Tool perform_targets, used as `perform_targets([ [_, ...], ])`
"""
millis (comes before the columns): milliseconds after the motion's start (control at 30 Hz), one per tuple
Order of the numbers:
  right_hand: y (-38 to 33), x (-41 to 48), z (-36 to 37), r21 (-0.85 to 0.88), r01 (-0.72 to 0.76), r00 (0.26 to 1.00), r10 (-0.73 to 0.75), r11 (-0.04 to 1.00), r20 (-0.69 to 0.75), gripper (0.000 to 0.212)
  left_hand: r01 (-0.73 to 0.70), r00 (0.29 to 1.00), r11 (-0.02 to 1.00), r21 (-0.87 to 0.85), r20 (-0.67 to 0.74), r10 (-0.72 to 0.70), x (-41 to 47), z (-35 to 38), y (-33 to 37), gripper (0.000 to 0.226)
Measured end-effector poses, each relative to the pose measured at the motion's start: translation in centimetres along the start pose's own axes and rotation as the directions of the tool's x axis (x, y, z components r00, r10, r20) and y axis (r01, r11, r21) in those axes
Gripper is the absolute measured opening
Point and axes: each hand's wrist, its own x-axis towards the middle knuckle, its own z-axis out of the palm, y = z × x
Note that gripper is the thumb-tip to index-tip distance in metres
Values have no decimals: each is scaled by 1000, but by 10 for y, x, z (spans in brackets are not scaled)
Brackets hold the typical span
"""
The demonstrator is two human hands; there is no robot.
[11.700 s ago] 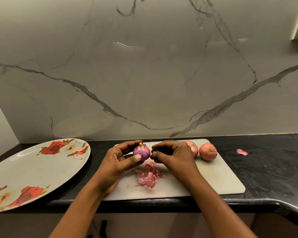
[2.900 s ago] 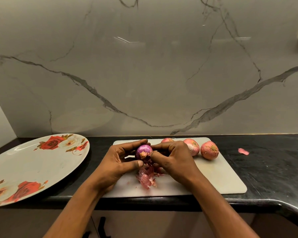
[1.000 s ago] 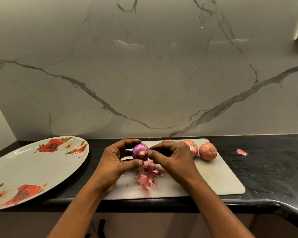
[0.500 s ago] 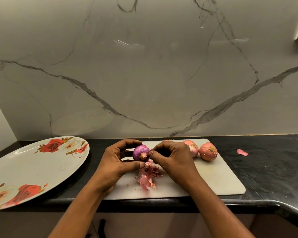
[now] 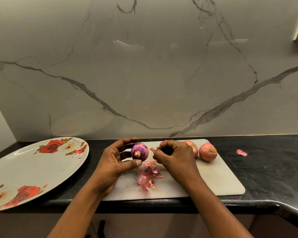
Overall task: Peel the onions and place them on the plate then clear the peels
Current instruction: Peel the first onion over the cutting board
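One plate [image 5: 33, 169], four onions [image 5: 207, 152]. Left hand [image 5: 110, 162] fingers [image 5: 136, 163] grasp the glossy purple onion [image 5: 139, 152]; right hand [image 5: 175, 157] fingers pinch a peel [image 5: 152, 149].

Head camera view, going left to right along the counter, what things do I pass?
Floral plate → left hand → purple onion it holds → peel scrap → right hand pinching it → rightmost unpeeled onion → stray peel.

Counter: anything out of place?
One peel scrap lies on the black counter, right of the cutting board, apart from the peel pile on the board.
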Motion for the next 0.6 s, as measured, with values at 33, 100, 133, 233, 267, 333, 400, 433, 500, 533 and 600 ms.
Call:
perform_targets([
  [33, 0, 0, 0, -14, -8, 1000, 8, 1000, -3, 11, 0, 1000, 1000, -6, -4, 0, 0, 0, 0, 69],
  [100, 1, 0, 0, -32, -15, 1000, 15, 999, 3, 4, 2, 1000, 1000, -17, -14, -2, 0, 0, 0, 69],
  [133, 0, 0, -1, -35, -11, 1000, 12, 999, 8, 3, 3, 1000, 1000, -20, -16, -4, 0, 0, 0, 68],
  [233, -2, -1, -2, -27, 14, 999, -13, 1000, 47, 13, 10, 1000, 1000, -18, -27, -10, 1, 0, -1, 66],
  [267, -2, -1, -2, -11, 21, 998, -20, 1000, 66, 15, 10, 999, 1000, -14, -31, -10, 1, 0, -1, 65],
  [333, -2, -2, -1, 16, 34, 995, -35, 999, 90, 16, 6, 999, 1000, 5, -36, -5, 1, 1, -1, 65],
  [400, -3, -3, -1, 32, 44, 994, -47, 999, 99, 15, 3, 999, 1000, 23, -45, -2, 1, 1, -1, 63],
  [433, -4, -3, -1, 34, 50, 994, -53, 998, 100, 15, 2, 999, 1000, 28, -51, -1, 1, 1, -1, 62],
  [500, -6, -4, -2, 37, 74, 992, -77, 997, 101, 14, -5, 998, 999, 37, -58, 7, 1, 1, -2, 61],
  [533, -8, -5, -3, 41, 87, 991, -90, 995, 101, 15, -10, 998, 999, 41, -59, 13, 1, 1, -2, 60],
  [600, -10, -5, -3, 46, 101, 989, -105, 994, 106, 15, -16, 998, 999, 51, -56, 19, 1, 2, -2, 60],
])
